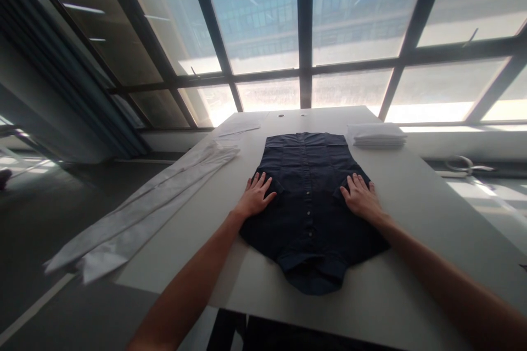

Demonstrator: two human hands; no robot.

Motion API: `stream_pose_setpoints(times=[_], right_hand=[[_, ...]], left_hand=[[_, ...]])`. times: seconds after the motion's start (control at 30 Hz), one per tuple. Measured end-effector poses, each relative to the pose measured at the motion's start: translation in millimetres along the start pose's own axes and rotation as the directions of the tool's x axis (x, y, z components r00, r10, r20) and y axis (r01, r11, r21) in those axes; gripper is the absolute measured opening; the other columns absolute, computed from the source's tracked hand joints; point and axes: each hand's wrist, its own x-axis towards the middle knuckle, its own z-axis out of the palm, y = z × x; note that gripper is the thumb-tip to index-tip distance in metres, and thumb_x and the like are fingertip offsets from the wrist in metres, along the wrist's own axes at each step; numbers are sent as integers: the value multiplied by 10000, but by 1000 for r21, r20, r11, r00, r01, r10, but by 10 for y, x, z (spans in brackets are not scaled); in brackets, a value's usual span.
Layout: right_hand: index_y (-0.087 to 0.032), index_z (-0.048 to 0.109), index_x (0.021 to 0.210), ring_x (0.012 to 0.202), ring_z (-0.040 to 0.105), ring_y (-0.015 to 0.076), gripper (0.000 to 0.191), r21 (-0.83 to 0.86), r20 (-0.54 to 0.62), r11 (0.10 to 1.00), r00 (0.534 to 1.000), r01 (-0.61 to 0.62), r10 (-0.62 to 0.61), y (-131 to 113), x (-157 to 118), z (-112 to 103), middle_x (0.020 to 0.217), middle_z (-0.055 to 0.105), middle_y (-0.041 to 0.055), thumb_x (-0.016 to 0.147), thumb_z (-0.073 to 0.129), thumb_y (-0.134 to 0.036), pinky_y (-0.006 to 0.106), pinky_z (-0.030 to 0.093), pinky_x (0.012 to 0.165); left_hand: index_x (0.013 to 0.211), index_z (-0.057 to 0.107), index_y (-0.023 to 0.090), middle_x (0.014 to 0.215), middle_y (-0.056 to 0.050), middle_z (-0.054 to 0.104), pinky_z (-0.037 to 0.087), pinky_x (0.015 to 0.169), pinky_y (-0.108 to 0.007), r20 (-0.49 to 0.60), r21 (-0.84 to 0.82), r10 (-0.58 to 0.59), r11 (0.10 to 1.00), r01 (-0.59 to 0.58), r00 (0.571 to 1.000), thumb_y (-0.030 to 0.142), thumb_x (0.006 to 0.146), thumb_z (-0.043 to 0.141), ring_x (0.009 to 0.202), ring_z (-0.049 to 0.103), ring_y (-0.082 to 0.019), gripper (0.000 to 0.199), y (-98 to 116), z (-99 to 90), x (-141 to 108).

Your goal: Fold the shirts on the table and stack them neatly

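Observation:
A dark navy buttoned shirt (307, 175) lies front side up on the white table (428, 241), its collar toward me and its hem toward the windows. My left hand (256, 196) rests palm down on the shirt's left edge, fingers spread. On the opposite edge, at about the same height, my right hand (360, 196) lies flat with its fingers slightly apart. Small light buttons run down the shirt's middle between the two hands. Neither hand grips the fabric.
White garments (152, 203) lie along the table's left side and hang over its edge. Thin white sheets (239, 127) lie at the back left. A folded white stack (376, 135) sits at the back right. Large windows stand behind the table.

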Motion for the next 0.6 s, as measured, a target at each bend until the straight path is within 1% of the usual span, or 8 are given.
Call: stream_pose_setpoints(times=[0.03,0.1,0.17,0.23,0.33,0.5,0.6], right_hand=[[-33,366,1549,1530,195,334,702,-9,-1,1000,1000,28,-28,-15,-9,-6,1639,261,207,1032,204,-479,587,136,1217],[-84,368,1560,1543,157,302,677,-15,18,991,991,135,-135,-49,-27,-12,1654,241,165,1038,210,-486,567,105,1229],[-143,353,1576,1550,126,268,666,6,60,967,965,256,-256,-79,-42,-13,1666,223,119,1040,226,-516,537,92,1239],[-174,326,1590,1551,120,255,672,34,93,948,944,315,-317,-97,-50,-15,1670,214,99,1038,238,-545,520,109,1242],[-178,312,1596,1549,128,257,667,43,107,944,938,327,-330,-99,-52,-29,1669,212,99,1040,242,-542,523,131,1239],[-172,329,1588,1549,130,247,650,54,106,936,930,347,-351,-92,-59,-66,1669,210,99,1048,251,-525,510,151,1239],[-163,347,1580,1547,141,251,639,63,98,931,926,360,-364,-95,-66,-79,1662,233,108,1048,276,-510,508,148,1241]], left_hand=[[1581,362,222,1680,-84,172,78,1244,-542,14,5,62,998,-62,998,578,1022,401,1555,88,-321,664,56,-13,-16],[1607,288,264,1690,-41,123,75,1249,-522,91,0,178,984,-179,980,592,1040,340,1561,68,-278,657,157,-25,-46],[1622,220,287,1692,-22,90,78,1251,-511,183,-9,234,972,-236,955,596,1052,295,1562,58,-254,653,222,-32,-67],[1627,186,299,1692,-17,71,69,1254,-498,228,-13,254,966,-257,940,594,1057,281,1562,48,-244,648,242,-44,-75],[1624,191,318,1691,-12,72,70,1258,-477,223,-40,282,959,-280,933,586,1059,298,1561,56,-242,635,226,-69,-76],[1625,198,299,1686,-23,119,110,1262,-451,197,-105,372,928,-357,907,569,1058,343,1558,81,-243,644,263,-76,-88],[1626,186,293,1685,-18,127,102,1263,-462,205,-98,357,934,-344,911,578,1055,342,1559,83,-240,657,310,-71,-100]])
